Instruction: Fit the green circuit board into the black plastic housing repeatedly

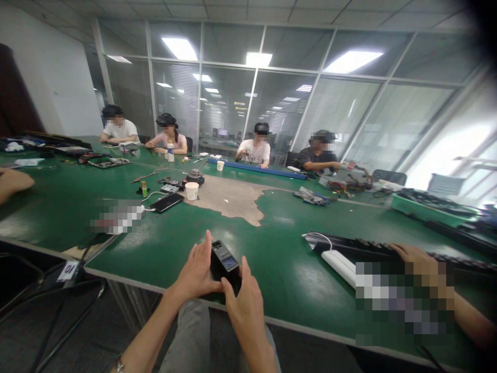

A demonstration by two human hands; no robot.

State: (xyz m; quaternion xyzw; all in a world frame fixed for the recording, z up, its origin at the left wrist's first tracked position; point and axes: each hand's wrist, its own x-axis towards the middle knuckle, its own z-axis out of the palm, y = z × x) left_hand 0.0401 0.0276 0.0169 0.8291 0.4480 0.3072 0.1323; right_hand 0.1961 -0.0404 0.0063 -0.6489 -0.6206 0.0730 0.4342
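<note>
A small black device with a grey top face and a little screen [225,259] is at the front edge of the green table, between my two hands. My left hand [198,269] grips its left side, with the thumb across the near end. On the opposite side, my right hand [246,298] holds it with thumb and fingers. The device is tilted, and its lower part is partly hidden by my thumbs.
The green table [283,248] carries a paper cup [191,190], a black phone [166,202], a white power strip [341,267] and a green basket [427,207]. Another person's hand [415,256] rests at the right. Several people sit across the table.
</note>
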